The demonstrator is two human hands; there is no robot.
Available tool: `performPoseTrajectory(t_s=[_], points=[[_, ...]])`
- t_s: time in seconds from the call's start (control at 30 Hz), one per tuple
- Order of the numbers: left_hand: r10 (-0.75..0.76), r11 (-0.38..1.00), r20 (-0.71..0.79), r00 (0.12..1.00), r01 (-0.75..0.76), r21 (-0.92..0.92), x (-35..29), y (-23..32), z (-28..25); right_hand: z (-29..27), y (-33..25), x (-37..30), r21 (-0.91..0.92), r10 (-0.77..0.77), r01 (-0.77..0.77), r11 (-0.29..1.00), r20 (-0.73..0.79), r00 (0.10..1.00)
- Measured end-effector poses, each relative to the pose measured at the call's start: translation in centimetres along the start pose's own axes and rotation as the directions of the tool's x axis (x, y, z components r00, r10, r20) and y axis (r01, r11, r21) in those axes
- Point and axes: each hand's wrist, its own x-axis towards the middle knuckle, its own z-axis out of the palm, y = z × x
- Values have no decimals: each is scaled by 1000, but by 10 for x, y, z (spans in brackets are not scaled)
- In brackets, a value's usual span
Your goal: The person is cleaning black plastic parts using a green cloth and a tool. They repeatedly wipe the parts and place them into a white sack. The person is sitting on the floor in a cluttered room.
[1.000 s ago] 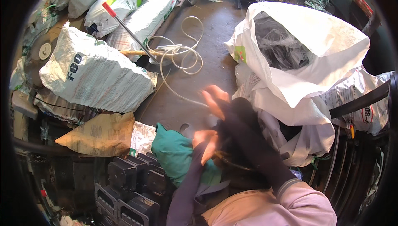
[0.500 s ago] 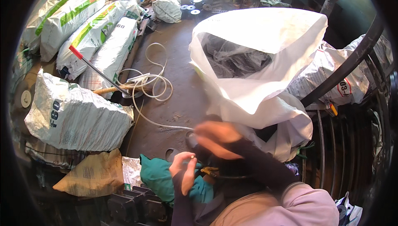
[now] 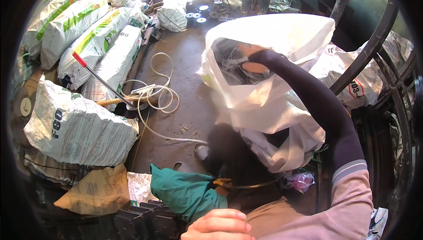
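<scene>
My right hand (image 3: 255, 59) reaches into the mouth of a large white sack (image 3: 269, 103). Its thumb and fingers are spread apart and slightly blurred over the crumpled grey plastic film (image 3: 231, 66) inside. I see nothing clearly held in it. At the lower edge of the view is my left hand (image 3: 218, 226), in front of my body, with its fingers curled together. Whatever those fingers may hold is hidden. A green cloth (image 3: 183, 191) lies just beyond the left hand.
Full white sacks (image 3: 72, 26) lie in a row at the left, with another printed sack (image 3: 79, 125) nearer. A coiled pale hose (image 3: 165, 92) and a red-tipped metal rod (image 3: 103, 79) lie by them. Curved dark metal bars (image 3: 368, 55) stand at the right.
My right hand has moved up and away from near my left hand into the white sack. The left hand has dropped toward the lower edge. The view has shifted slightly.
</scene>
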Motion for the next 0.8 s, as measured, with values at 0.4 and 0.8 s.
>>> performPoseTrajectory(t_s=[0.4,0.8], points=[[23,1000,-50,998,-22,21,8,2,-18,35,50,94,-252,298,-295,922,-29,954],[-269,924,-418,868,355,141,-28,-34,-82,0,3,-23,-200,253,-313,929,-275,927]])
